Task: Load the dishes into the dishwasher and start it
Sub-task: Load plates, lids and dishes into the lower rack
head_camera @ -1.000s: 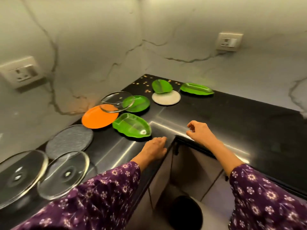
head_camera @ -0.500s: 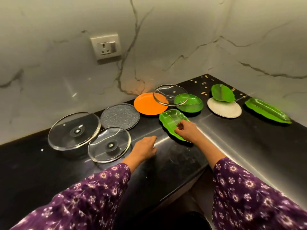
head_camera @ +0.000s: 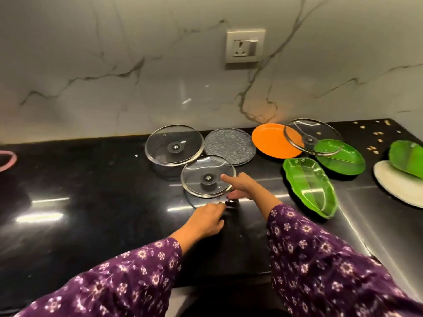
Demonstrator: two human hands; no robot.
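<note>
Shifted right hand from green leaf plate to small glass lid | pinches its right rim, thumb on top, lid tilted above black countertop | rests left hand curled just before lid, grip unclear

Dim warm light, streaky glare on black counter, slight blur.

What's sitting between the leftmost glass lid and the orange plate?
A grey speckled round plate lies between the leftmost glass lid and the orange plate, as the head view shows.
</note>
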